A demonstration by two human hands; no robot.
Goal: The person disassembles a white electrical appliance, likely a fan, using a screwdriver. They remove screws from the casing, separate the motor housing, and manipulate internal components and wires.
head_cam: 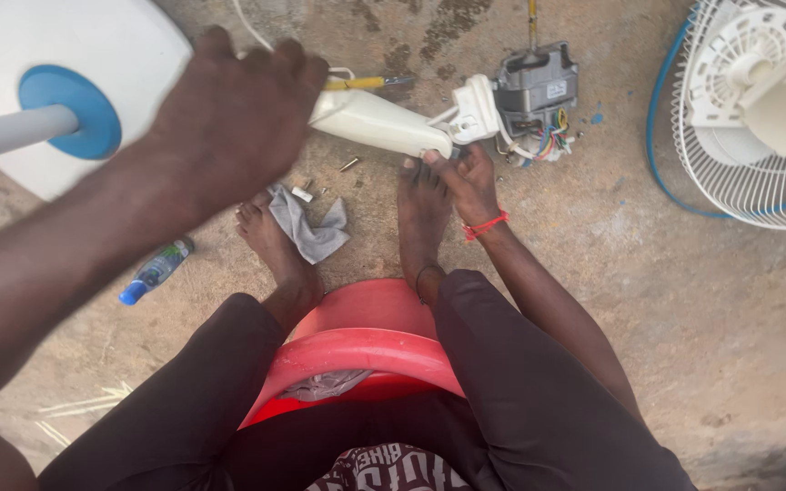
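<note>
Fingers of the right hand [468,182] pinch the white fan housing [379,123]; left hand [229,118] (blurred) hovers half-curled, empty.

Right hand [468,180] on cream fan housing [379,123]

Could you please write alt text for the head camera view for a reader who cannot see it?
A seated person's right hand holds the end of a white fan housing joined to a grey motor on a concrete floor. The blurred left hand is raised over its other end, near a grey rag.
</note>
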